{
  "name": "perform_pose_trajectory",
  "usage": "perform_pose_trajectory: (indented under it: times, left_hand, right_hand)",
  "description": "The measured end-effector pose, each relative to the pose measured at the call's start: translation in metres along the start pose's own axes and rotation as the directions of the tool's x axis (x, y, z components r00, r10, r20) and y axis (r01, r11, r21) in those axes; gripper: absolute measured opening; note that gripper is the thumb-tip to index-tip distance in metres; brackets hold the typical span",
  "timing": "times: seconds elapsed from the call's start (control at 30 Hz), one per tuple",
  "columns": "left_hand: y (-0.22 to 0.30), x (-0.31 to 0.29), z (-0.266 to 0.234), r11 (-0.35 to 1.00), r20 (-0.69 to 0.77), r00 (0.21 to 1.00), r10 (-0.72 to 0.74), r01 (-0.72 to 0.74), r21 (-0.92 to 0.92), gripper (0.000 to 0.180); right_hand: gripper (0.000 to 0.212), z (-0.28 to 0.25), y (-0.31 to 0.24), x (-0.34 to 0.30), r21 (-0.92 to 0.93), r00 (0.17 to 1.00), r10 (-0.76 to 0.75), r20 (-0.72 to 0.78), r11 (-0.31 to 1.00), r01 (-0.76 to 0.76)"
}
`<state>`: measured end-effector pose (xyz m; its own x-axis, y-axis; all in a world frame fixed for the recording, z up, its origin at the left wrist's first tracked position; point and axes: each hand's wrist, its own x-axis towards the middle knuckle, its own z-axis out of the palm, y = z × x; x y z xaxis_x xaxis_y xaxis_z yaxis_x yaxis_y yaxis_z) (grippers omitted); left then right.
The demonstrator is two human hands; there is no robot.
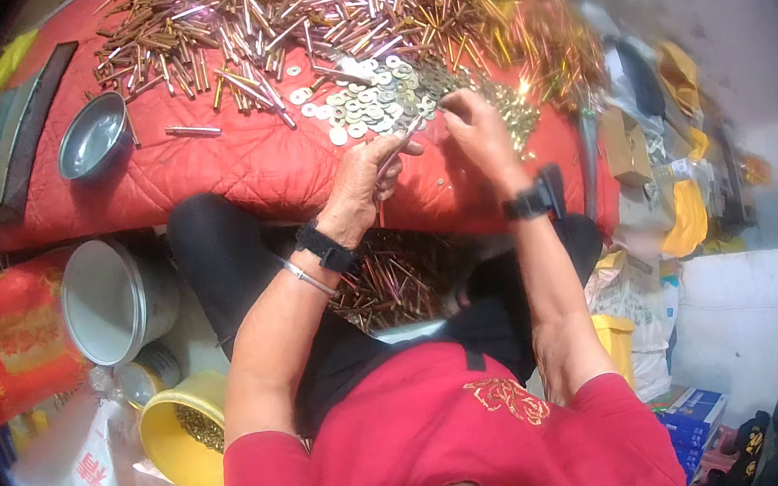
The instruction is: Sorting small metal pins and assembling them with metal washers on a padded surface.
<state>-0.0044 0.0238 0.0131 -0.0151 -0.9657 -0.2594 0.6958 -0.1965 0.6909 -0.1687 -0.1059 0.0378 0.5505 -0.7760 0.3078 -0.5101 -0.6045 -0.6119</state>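
Obs., head view: left hand [366,176] closed around a thin brass-coloured metal pin [394,153], held slanted with its tip toward the pile of flat silver and brass washers [370,102]. Right hand [477,130] pinched together at the fingertips right at the edge of that pile; what it pinches is too small to make out, probably a single washer. Both hands work over the red quilted cloth [234,170] covering the desk.

Surroundings: large heap of copper and brass-coloured pins [332,12] behind the washers; one stray pin [193,130] lying apart on the cloth; small grey metal bowl [91,136] to the left. Below the desk edge, more pins collected in the lap [393,276]; white plastic bucket [114,298] and yellow tub [181,443] on the floor, left side.

Risk, as judged: the washers are small and loosely piled, so a slipped pinch would drop one into the quilt seams or off the desk edge. The pin is held near one end; a nudge from the right hand could tip it loose into the lap
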Motion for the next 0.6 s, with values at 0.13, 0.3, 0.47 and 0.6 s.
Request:
perform_pose_trajectory:
  times: [0.13, 0.3, 0.47, 0.6]
  left_hand:
    - [0.002, -0.007, 0.005, 0.988, -0.001, 0.996, 0.093, -0.092, 0.124, 0.026]
    - [-0.002, -0.006, 0.008, 0.973, 0.014, 0.997, 0.071, -0.073, 0.219, 0.025]
    - [0.004, -0.011, 0.015, 0.968, 0.038, 0.998, 0.046, -0.054, 0.247, 0.024]
    - [0.004, -0.010, 0.014, 0.967, 0.072, 0.997, 0.038, -0.055, 0.250, 0.024]
  right_hand:
    - [0.016, 0.001, -0.036, -0.023, 0.501, 0.996, 0.070, 0.060, 0.861, -0.090]
    - [0.012, 0.003, -0.039, -0.032, 0.793, 0.976, 0.195, 0.094, 0.578, -0.192]
    - [0.011, -0.004, -0.025, -0.035, 0.780, 0.981, 0.164, 0.108, 0.597, -0.186]
    - [0.012, -0.001, -0.017, -0.037, 0.900, 0.976, 0.128, 0.178, 0.379, -0.214]
